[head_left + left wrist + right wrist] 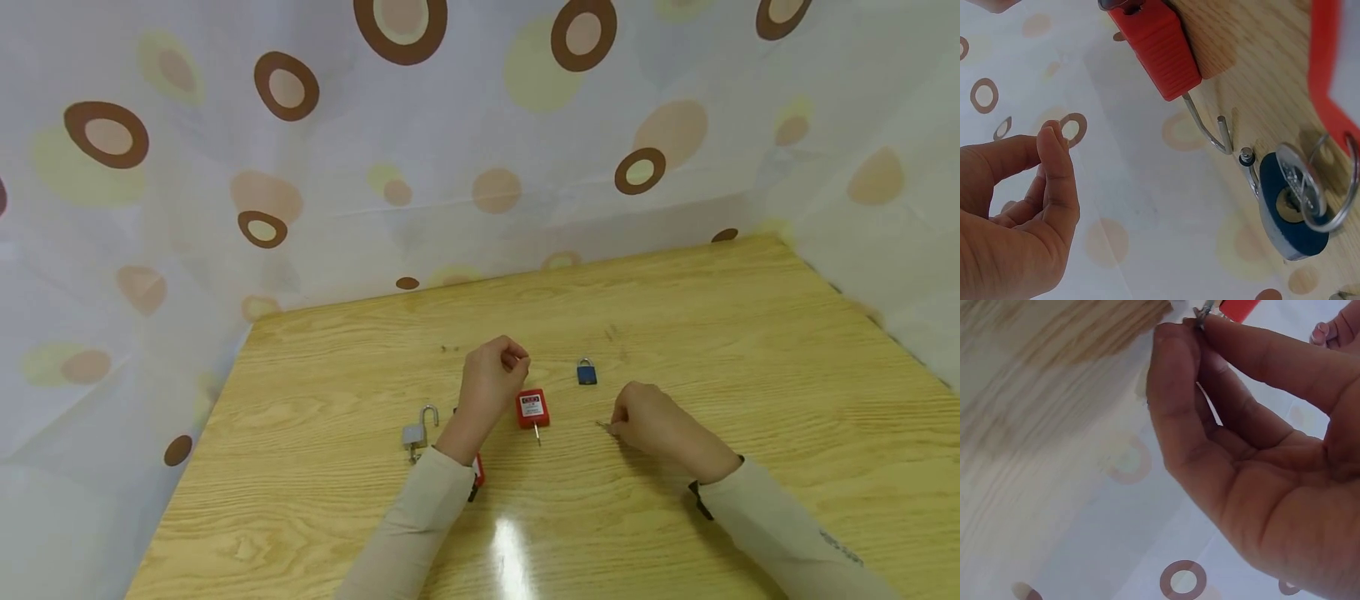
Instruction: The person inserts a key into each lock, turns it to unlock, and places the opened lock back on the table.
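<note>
My right hand pinches a small metal key between thumb and forefinger, low over the table. Its end pokes out past the fingertips in the right wrist view. The left hand is raised behind a red padlock, its fingers curled. Thumb and forefinger tips meet, and nothing shows between them. That padlock has a white label and a key sticking out towards me. A blue padlock lies between and beyond the hands. Left of the left forearm is a grey padlock, shackle swung open, keys at its base.
Another red padlock is partly hidden under the left forearm. Small bits lie behind the left hand, too small to identify. The wooden table meets a spotted curtain at its back and sides.
</note>
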`<state>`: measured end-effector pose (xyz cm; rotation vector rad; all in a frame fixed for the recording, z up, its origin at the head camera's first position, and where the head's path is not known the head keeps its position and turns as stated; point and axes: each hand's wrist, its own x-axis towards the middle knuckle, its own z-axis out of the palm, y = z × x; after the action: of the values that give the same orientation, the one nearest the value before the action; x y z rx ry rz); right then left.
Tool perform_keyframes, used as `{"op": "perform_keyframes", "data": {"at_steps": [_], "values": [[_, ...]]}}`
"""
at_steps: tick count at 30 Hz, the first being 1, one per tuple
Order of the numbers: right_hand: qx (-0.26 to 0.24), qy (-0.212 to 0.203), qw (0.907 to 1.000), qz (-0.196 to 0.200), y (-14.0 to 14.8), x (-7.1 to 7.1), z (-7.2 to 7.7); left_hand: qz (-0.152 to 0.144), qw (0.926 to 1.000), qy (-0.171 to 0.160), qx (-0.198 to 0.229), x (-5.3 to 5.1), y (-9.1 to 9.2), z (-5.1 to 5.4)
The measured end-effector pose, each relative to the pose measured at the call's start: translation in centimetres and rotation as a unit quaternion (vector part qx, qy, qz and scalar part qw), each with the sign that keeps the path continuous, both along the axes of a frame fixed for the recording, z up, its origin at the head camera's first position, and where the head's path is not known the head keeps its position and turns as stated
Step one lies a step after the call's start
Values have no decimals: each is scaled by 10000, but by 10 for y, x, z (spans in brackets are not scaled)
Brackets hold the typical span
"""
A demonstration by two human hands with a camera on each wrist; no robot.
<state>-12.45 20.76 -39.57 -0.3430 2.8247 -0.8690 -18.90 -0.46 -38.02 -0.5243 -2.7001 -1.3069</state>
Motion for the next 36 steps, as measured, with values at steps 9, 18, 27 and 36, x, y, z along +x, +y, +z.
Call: {"op": "perform_keyframes", "data": {"at_steps": [9, 18, 27, 36], "values": [[-858, 221, 9961, 3, -2, -8, 16, 53, 9999, 59, 99, 3, -2, 6], [-1646, 555, 9840, -385, -12, -11, 28, 57, 9996, -2, 271, 2, -6, 10], [-3825, -91, 9239, 43, -11, -11, 32, -24, 9998, 17, 216, 2, -3, 8], [-4832, -677, 8726, 238, -9, -9, 44, -216, 9995, -227, 59, 2, 1, 2]]}}
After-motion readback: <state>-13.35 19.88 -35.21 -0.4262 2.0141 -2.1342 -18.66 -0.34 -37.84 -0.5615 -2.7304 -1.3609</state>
